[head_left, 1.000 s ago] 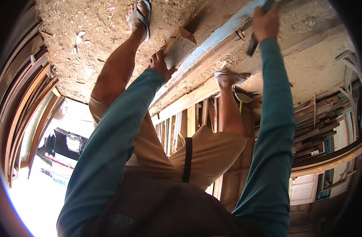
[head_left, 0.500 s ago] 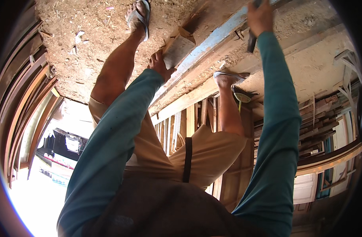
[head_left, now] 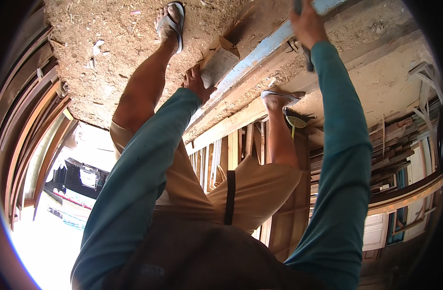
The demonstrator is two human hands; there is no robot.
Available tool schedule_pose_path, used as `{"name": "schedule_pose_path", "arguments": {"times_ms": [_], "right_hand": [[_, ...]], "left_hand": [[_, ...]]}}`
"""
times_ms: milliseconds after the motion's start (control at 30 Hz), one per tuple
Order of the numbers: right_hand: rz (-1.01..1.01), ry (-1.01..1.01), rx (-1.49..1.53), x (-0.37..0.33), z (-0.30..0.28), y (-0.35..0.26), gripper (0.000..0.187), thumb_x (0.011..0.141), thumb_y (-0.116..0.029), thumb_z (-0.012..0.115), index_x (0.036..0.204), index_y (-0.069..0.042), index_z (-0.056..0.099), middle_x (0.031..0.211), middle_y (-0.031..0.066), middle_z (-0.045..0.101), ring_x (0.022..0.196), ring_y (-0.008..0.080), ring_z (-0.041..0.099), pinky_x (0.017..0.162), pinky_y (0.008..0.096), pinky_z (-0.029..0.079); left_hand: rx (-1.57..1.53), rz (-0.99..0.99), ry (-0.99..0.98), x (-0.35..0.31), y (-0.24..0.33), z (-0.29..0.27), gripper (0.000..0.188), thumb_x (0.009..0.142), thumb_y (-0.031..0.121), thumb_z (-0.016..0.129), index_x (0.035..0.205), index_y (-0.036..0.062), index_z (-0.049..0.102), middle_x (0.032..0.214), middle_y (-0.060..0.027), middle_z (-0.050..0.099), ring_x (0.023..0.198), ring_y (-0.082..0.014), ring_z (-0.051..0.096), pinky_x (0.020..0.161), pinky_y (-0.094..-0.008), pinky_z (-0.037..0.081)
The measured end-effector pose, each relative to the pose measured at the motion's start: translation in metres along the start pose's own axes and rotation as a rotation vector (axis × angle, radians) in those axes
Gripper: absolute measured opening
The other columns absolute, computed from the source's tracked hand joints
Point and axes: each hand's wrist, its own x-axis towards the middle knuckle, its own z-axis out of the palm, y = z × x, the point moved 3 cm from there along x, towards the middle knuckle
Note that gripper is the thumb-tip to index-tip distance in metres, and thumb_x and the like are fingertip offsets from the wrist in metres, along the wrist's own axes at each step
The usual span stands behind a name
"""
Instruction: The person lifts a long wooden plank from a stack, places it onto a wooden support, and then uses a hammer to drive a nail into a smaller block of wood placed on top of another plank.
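Observation:
My left hand [head_left: 196, 84] grips the near end of a squared wooden beam [head_left: 220, 62], with its fingers on the left side and its thumb pointing right. The beam lies against a long plank with worn pale-blue paint [head_left: 255, 54]. At the top of the view my right hand [head_left: 307, 25] is closed round a dark-handled tool [head_left: 308, 59]. One end of the tool sticks out below the hand; the other runs up toward the picture's edge, so its head cannot be made out. The right hand is above the far part of the blue plank.
Sawdust and wood chips cover the ground [head_left: 110, 63]. My sandalled feet stand either side of the planks. A yellow-green fan-shaped rake or broom head [head_left: 296, 121] lies by the right foot. Stacked timber [head_left: 391, 154] is at the right, and long boards [head_left: 33, 116] lean at the left.
My right hand has moved a little left and down with the tool. My left hand keeps its place on the beam.

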Motion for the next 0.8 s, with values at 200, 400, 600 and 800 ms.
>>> {"name": "schedule_pose_path", "arguments": {"times_ms": [200,400,600,800], "right_hand": [[-0.378,-0.57,-0.322,0.0,0.004,-0.011,0.051,0.095,-0.028,0.057,0.141,-0.009,0.044,0.121,0.0227,0.06,0.105,0.0348,0.062,0.094,0.045,0.049],[-0.254,0.04,-0.063,0.019,-0.042,-0.022,0.048,0.092,-0.02,0.057,0.136,-0.007,0.043,0.109,0.0236,0.064,0.097,0.0337,0.066,0.084,0.0434,0.053],[-0.307,-0.763,-0.481,-0.037,0.05,0.019,0.049,0.094,-0.019,0.056,0.137,-0.003,0.042,0.11,0.0254,0.062,0.088,0.0359,0.065,0.08,0.0489,0.051],[-0.242,-0.097,0.027,-0.012,-0.015,0.02,0.035,0.093,-0.023,0.054,0.121,-0.001,0.052,0.097,0.0272,0.065,0.09,0.0428,0.065,0.079,0.0499,0.051]], "left_hand": [[-0.007,0.028,0.023,0.001,-0.001,0.002,0.103,0.074,0.037,0.082,0.15,0.0066,0.019,0.15,-0.0235,0.023,0.139,-0.0464,0.024,0.113,-0.055,0.026],[-0.004,0.017,0.024,0.0,0.008,0.001,0.104,0.073,0.037,0.082,0.15,0.008,0.017,0.147,-0.0228,0.026,0.138,-0.0435,0.026,0.113,-0.0542,0.027],[-0.004,-0.003,0.02,-0.003,-0.001,0.002,0.105,0.072,0.036,0.083,0.15,0.0082,0.017,0.148,-0.0217,0.025,0.138,-0.0432,0.027,0.112,-0.0538,0.028],[-0.007,0.03,0.065,-0.001,0.004,0.0,0.106,0.071,0.034,0.083,0.149,0.0082,0.016,0.146,-0.0223,0.026,0.135,-0.044,0.029,0.11,-0.0543,0.03]]}}
